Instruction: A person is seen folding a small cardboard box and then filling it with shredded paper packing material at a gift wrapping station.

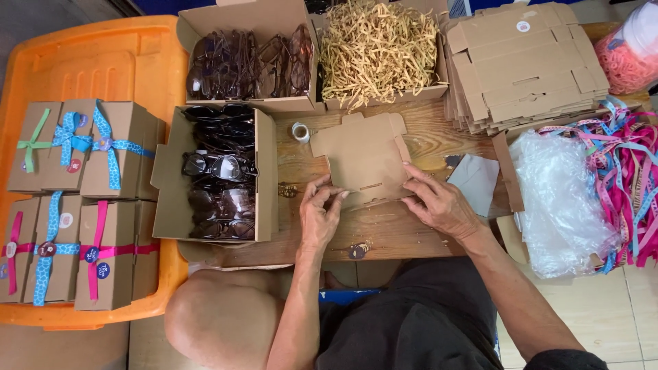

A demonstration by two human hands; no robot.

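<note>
Bare knee (223,315) and dark shorts (418,322) sat closest, under the bench (384,236) edge. Flat cardboard box blank (363,159) lay on the wooden bench just beyond both hands, long axis running roughly L-R, slightly tilted. Left hand (319,216) pinched the blank's near-left edge, fingers curled on it; right hand (439,202) pressed flat on its near-right corner, fingers spread, not clenched. Both about equally near. Left of the blank: open box of dark sunglasses (219,175); beyond it, another box of glasses (250,62) and a box of paper shred (377,48). Right of the blank: stack of flat blanks (524,65), clear plastic bag (558,199), ribbons (627,185). Far left of the blank, an orange tray (103,68) held ribboned gift boxes (82,147). Small tape roll (300,131) just by the blank's far-left corner
</note>
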